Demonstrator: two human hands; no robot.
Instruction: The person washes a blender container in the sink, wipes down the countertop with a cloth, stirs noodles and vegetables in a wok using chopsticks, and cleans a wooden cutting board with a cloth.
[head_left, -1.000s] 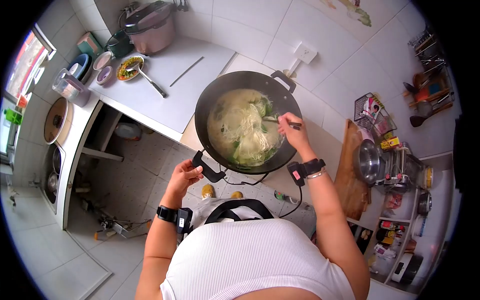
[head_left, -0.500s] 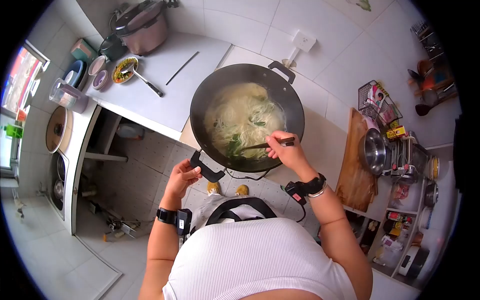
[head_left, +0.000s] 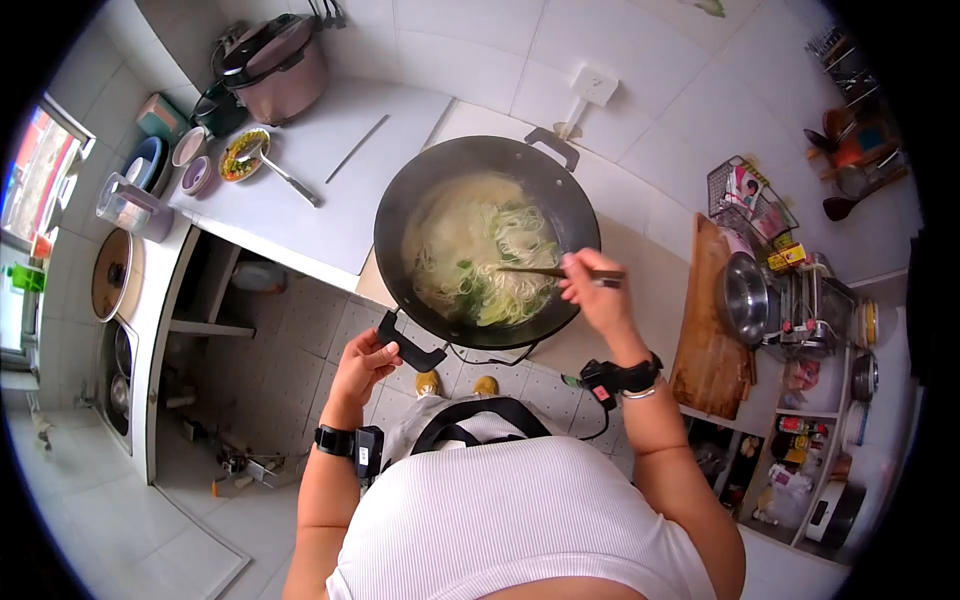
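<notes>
A large dark wok (head_left: 400, 190) stands in front of me, holding pale broth with noodles (head_left: 520, 232) and leafy greens (head_left: 465, 300). My left hand (head_left: 362, 368) is closed on the near black wok handle (head_left: 412, 345), thumb on top. In my right hand (head_left: 597, 300) is a pair of dark chopsticks (head_left: 535, 270), held above the wok's right rim. Their tips reach into the noodles near the middle of the wok. Fingers of the right hand are a little blurred.
Left on the grey counter are a plate of chopped vegetables (head_left: 237, 165) with a spoon (head_left: 290, 180), a thin rod (head_left: 358, 148) and a pink cooker (head_left: 285, 85). To the right stand a wooden board (head_left: 698, 350), a metal bowl (head_left: 745, 300) and a wire basket (head_left: 725, 195).
My right hand and the chopsticks have moved right and slightly up. The noodles have shifted to the wok's right side, leaving more broth showing at upper left. My left hand stays at the handle.
</notes>
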